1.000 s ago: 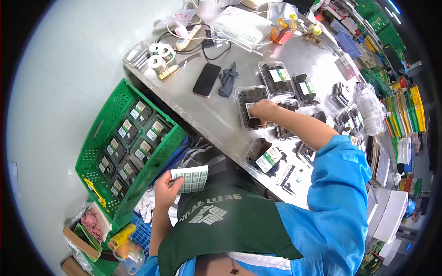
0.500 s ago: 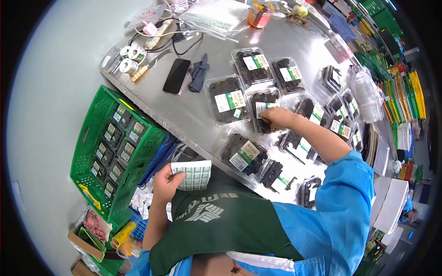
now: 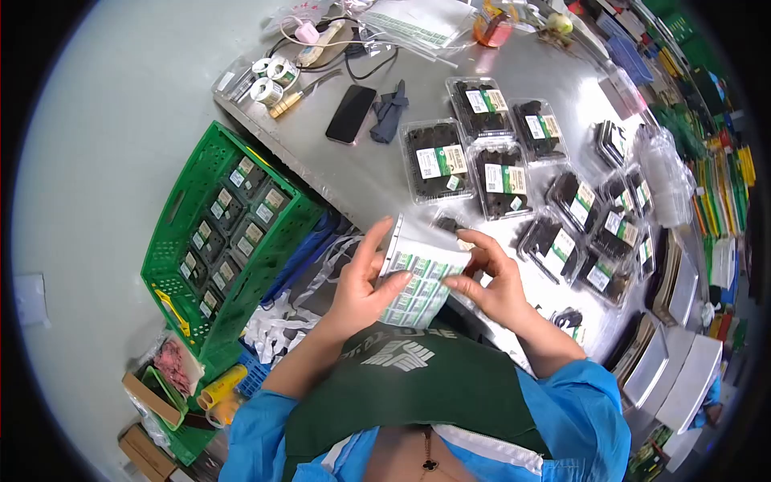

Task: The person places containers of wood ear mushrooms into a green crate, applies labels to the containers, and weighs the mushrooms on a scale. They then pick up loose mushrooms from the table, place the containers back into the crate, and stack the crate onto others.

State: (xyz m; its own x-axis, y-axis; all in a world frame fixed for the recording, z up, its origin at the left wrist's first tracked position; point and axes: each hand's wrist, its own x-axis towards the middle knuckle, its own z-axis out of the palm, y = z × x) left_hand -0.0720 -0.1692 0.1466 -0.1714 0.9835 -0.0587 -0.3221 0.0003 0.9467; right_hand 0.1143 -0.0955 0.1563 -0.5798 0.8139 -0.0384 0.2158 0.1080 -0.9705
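Observation:
My left hand (image 3: 365, 285) grips the left side of a sheet of small green and white stickers (image 3: 419, 281), thumb on its face. My right hand (image 3: 491, 277) is at the sheet's right edge, thumb and fingers closed around it. Beyond the sheet, labelled clear boxes of dark contents lie on the metal table (image 3: 321, 173). One box (image 3: 503, 178) bears a small sticker near its lower edge, as does the box (image 3: 438, 161) to its left. Another box, mostly hidden, lies behind the sheet.
A green crate (image 3: 181, 233) with more labelled boxes stands left of the table. A phone (image 3: 351, 114), a dark cloth (image 3: 389, 112), label rolls (image 3: 267, 91) and a wooden-handled tool (image 3: 289, 104) lie at the table's left. Plastic lids (image 3: 662, 177) are stacked at the right.
My right hand has left the middle box and come back to the sheet. A small sticker now shows on that box. The sheet is raised, and the view has shifted.

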